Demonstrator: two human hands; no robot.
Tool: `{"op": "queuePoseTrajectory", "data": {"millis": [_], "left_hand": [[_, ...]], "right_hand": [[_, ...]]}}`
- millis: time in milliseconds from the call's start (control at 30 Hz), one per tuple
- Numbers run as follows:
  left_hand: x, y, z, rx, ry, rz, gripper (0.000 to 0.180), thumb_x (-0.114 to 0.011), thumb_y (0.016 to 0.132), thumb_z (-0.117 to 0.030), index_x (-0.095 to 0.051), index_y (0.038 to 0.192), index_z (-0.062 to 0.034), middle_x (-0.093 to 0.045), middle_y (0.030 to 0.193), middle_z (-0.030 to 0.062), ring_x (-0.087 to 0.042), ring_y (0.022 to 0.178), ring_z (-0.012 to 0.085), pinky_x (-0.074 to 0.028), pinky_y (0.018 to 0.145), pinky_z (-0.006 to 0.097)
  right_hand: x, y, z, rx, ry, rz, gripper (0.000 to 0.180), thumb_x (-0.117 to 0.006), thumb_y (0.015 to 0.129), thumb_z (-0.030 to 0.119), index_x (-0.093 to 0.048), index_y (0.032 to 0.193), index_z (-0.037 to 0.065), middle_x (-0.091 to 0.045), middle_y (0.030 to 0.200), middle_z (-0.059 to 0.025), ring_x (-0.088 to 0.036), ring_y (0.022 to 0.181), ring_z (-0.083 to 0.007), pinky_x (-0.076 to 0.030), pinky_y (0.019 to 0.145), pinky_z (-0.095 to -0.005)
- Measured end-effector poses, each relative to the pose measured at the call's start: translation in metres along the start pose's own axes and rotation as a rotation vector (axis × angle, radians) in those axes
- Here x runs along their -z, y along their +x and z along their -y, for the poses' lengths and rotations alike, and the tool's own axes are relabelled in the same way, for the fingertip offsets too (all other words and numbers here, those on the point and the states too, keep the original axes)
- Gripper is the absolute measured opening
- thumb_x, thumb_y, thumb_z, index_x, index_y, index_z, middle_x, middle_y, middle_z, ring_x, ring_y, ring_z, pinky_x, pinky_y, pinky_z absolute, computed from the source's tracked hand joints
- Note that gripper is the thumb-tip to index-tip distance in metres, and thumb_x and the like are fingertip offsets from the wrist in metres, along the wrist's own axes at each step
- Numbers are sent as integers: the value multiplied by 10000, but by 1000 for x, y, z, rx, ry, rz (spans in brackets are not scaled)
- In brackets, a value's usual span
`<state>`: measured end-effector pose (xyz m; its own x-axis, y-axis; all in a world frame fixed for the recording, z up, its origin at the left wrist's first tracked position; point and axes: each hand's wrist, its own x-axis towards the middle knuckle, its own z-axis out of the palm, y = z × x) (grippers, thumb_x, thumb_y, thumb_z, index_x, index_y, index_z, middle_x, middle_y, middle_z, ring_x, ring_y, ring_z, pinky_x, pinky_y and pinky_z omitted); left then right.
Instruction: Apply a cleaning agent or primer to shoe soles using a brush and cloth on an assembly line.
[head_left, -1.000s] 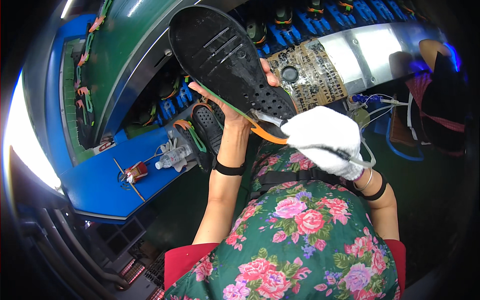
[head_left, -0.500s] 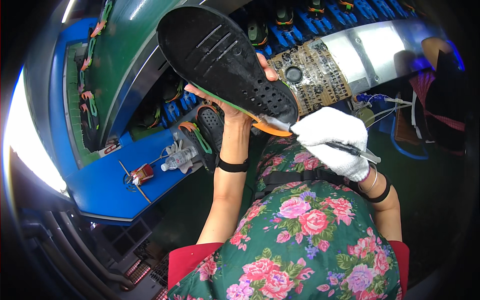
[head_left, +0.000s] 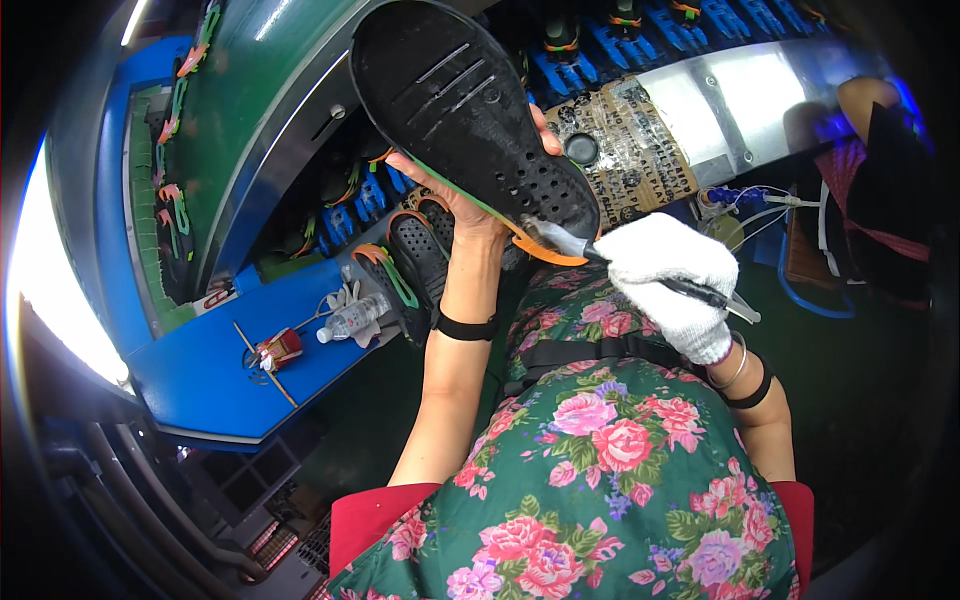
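My left hand [head_left: 465, 205] is wrapped round the edge of a black shoe sole [head_left: 450, 120] with slots at its wide end and small holes at the narrower end. An orange and green rim edges it; the orange part [head_left: 548, 252] faces me. My right hand [head_left: 670, 275], in a white knitted glove, is closed on a dark-handled tool with a shiny pale tip [head_left: 558, 238]. That tip rests at the sole's near end, by the orange rim; I cannot tell whether it is a blade or a brush. A dark stick with a metal-coloured end [head_left: 720, 298] crosses the glove.
Left, a blue table [head_left: 215, 375] holds a plastic bottle [head_left: 350, 318], a red container [head_left: 280, 350] and a thin stick. Similar black shoes [head_left: 415, 250] stand by its edge. Behind curve a metal rail with taped cardboard [head_left: 640, 150] and blue clamps [head_left: 640, 50]. A person [head_left: 870, 190] is at right.
The sole has shifted slightly right and away from me. The tool's tip has lifted in angle and now lies a little further onto the sole.
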<state>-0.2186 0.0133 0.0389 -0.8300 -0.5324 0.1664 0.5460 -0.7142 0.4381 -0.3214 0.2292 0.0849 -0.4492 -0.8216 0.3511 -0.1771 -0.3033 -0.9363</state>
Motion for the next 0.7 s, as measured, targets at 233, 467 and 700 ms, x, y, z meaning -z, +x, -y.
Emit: {"op": "queuePoseTrajectory", "data": {"millis": [233, 467, 700], "left_hand": [[-5, 1, -7, 133, 75, -74, 1276, -447, 625, -1038, -452, 1435, -52, -625, 1137, 220, -660, 913, 353, -575, 760, 477], [-7, 11, -17, 216, 308, -14, 1310, -436, 614, -1046, -435, 1449, -37, -638, 1109, 227, -672, 911, 356, -585, 761, 474], [-35, 27, -23, 253, 284, 149, 1381, -396, 598, -1066, -405, 1481, -4, -651, 1090, 255, -695, 870, 348, -595, 771, 471]], "right_hand": [[-1, -4, -3, 88, -202, 6, 136, -773, 762, -47, -768, 876, 28, -775, 966, -141, -749, 895, -274, -586, 797, -356], [5, -4, -1, 118, -172, 1, 154, -798, 747, -36, -774, 867, 56, -777, 961, -130, -748, 896, -270, -592, 789, -360], [15, -2, 16, 290, -261, 227, 293, -764, 837, 45, -791, 1107, 157, -777, 1135, -35, -726, 1054, -220, -557, 922, -359]]}}
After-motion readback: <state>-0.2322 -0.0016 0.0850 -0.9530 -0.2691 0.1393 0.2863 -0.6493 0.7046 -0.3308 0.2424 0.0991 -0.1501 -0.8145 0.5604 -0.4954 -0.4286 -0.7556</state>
